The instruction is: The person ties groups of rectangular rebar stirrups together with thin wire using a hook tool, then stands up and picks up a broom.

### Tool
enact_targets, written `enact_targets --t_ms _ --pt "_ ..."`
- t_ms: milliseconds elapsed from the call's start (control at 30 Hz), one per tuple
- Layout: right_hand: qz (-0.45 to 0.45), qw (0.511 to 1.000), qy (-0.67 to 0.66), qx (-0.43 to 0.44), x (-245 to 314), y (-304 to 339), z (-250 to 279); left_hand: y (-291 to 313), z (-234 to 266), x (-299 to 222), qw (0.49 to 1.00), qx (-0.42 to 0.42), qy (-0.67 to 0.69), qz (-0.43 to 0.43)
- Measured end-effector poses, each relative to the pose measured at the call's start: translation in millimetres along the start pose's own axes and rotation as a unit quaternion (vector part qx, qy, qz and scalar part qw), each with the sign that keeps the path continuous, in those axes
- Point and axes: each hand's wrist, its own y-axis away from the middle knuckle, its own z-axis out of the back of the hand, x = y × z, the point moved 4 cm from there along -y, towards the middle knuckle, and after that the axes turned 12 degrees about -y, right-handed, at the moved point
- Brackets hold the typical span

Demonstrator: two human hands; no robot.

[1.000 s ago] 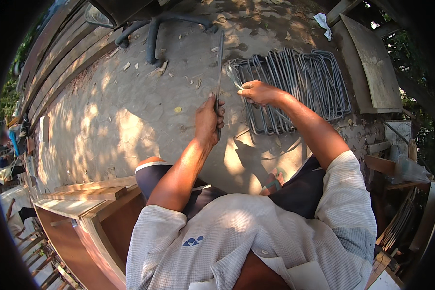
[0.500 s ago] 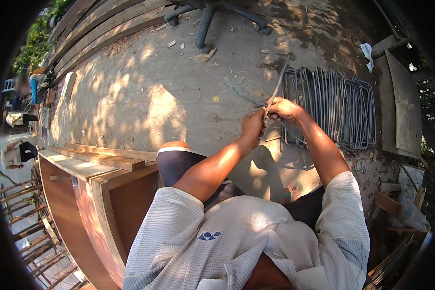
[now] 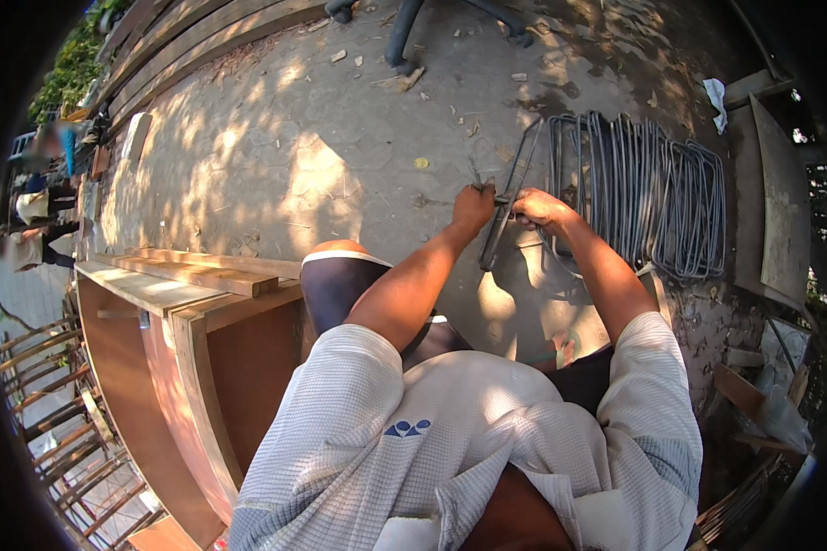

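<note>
Outdoor paved ground (image 3: 276,174) in dappled sunlight, with a row of bent steel rods (image 3: 648,197) lying on it and wooden boards (image 3: 188,275) well to the left of that row. Both arms stretch forward, meeting just left of the row. The left hand (image 3: 473,204) and right hand (image 3: 538,208) are each closed around one steel bar (image 3: 507,213), held slanting above the ground.

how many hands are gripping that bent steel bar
2: the left hand and the right hand both grip the bent steel bar, side by side, just left of the stack of steel stirrups.
</note>
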Motion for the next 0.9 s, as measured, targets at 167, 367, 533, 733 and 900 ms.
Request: enact_targets --t_ms 167,367,533,733,900 --pt "0.013 0.999 0.027 -0.037 4 1 23 13 14 -23 0.982 0.005 -0.185 0.027" --pt "0.058 0.990 0.105 -0.067 20 8 21 -21 4 -16 0.992 0.090 0.082 0.033" --pt "0.124 0.974 0.148 -0.119 29 1 41 -12 6 -41 0.960 0.109 0.254 0.053" --pt "0.124 0.910 0.356 -0.176 50 -1 46 -35 -4 -34 0.989 0.076 0.119 -0.041" --pt "0.193 0.891 0.382 -0.151 48 -2 53 -55 -21 -28 0.966 -0.021 -0.207 -0.153"
